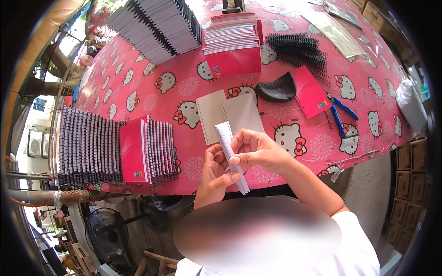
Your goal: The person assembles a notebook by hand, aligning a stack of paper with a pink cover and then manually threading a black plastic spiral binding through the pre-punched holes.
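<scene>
Over the near edge of the counter (184,138), a thin paper sheaf (224,135) is up in both hands, tilted, nearly edge-on to the camera. Left hand (215,172) has its lower part gripped, thumb across it; right hand (255,149) pinches higher up, fingers closed on it as well. Just beyond: cream sheet (209,108) and lined sheet (244,110), flat, holes punched along their edges. Right of these, curved black object (278,89) touching a red-covered notebook (311,92); can't tell if a coil is threaded through it. Blue-handled pliers (340,115) just beside. Behind, a heap of black coils (294,48). Far middle: row of red-covered blocks (235,60), holes showing, no coils seen. Left: bound notebook stack (87,142), spirals on; far left, tall book stack (161,32) that also looks coiled. Progress, judged: binding partly done, large share finished at left; far blocks and spare coils seem left over. Held sheaf shows no coil, so probably unbound.
</scene>
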The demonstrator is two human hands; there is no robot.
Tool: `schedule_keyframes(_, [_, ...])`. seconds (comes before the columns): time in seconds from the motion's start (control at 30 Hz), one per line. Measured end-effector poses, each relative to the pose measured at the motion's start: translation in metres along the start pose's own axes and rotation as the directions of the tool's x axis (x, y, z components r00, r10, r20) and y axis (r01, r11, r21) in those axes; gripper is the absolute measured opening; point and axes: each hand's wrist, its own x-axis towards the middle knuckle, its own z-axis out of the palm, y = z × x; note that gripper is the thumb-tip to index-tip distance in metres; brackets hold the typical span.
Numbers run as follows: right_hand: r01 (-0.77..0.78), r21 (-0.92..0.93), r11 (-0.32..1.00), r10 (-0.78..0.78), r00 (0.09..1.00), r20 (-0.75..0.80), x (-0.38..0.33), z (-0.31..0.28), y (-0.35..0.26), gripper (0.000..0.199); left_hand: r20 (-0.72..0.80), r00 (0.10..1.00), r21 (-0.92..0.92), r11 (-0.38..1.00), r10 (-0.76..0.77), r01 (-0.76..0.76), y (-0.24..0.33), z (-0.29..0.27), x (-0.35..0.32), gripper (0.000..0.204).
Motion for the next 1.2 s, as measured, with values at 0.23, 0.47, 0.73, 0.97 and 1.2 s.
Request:
schedule_keyframes(0.23, [0.015, -0.035, 0.999, -0.016, 0.999, -0.040, -0.002, 0.002, 0.000, 0.034, 0.022, 0.999, -0.026, 0.999, -0.028, 0.029, -0.001, -0.002, -0.001, 0.065])
schedule_keyframes(0.47, [0.036, -0.069, 0.997, -0.041, 0.996, -0.082, -0.003, 0.004, 0.002, 0.029, 0.077, 0.994, -0.174, 0.981, -0.076, 0.089, 0.001, -0.002, -0.003, 0.070])
schedule_keyframes(0.73, [0.223, -0.193, 0.955, -0.248, 0.962, -0.112, -0.005, 0.008, 0.006, 0.044, 0.092, 0.992, -0.229, 0.968, -0.083, 0.102, 0.003, 0.005, -0.005, 0.068])
schedule_keyframes(0.97, [0.268, -0.249, 0.931, -0.303, 0.946, -0.114, -0.007, 0.009, 0.008, 0.049, 0.040, 0.997, -0.135, 0.989, -0.062, 0.067, -0.002, 0.002, -0.006, 0.068])
schedule_keyframes(1.2, [0.351, -0.271, 0.896, -0.386, 0.918, -0.090, -0.007, 0.007, 0.012, 0.048, 0.040, 0.999, -0.078, 0.997, -0.007, 0.010, 0.000, 0.005, -0.005, 0.072])
